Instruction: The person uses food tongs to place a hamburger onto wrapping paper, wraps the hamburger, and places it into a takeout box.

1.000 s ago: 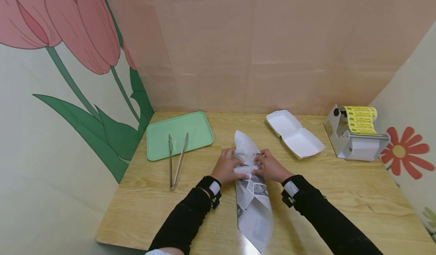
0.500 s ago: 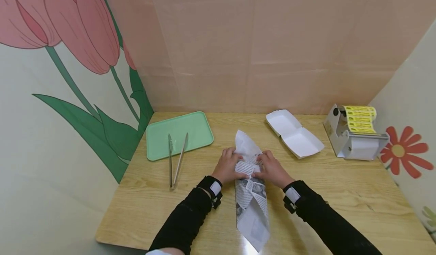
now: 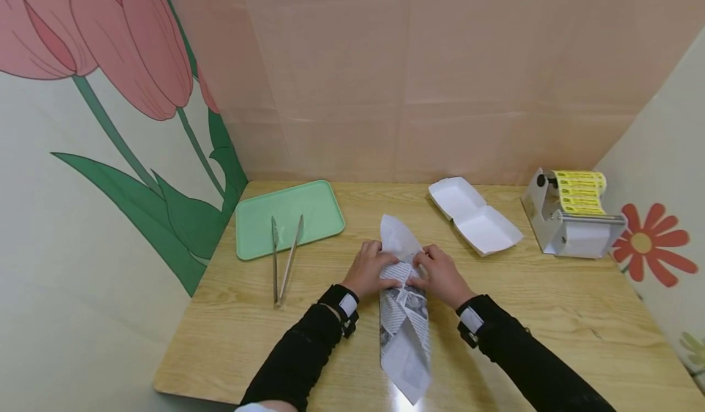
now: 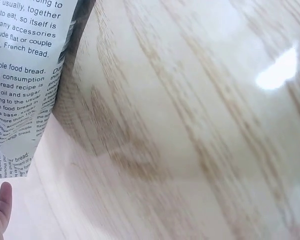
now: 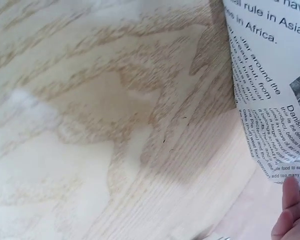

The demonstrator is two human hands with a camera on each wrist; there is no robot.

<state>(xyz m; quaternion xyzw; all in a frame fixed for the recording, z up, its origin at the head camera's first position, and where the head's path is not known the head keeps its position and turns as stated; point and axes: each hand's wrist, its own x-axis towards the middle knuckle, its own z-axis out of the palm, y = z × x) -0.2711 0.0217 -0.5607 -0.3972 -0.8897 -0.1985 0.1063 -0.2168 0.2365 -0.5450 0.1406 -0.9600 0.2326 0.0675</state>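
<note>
A long bundle of newsprint-patterned wrapping paper (image 3: 404, 320) lies on the table in the head view, its far and near ends tapering to plain points. Whatever it encloses is hidden. My left hand (image 3: 370, 271) grips the bundle's left side, thumb across the top. From the right, my right hand (image 3: 440, 275) pinches the folded edge, its thumb close to the left one. The left wrist view shows the printed paper (image 4: 20, 85) beside one fingertip. In the right wrist view, fingers (image 5: 291, 192) press at the paper's (image 5: 270, 100) lower edge.
A green tray (image 3: 322, 207) stands back left, with metal tongs (image 3: 289, 265) leaning over its front rim. Behind the bundle to the right is an open white takeaway box (image 3: 484, 225). A dispenser (image 3: 573, 222) with a yellow label roll (image 3: 581, 191) stands far right.
The bundle has become narrower on its right side, and its near end has shifted left and slightly up. My right hand has adjusted its fingers at the edge; the left hand barely moved.
</note>
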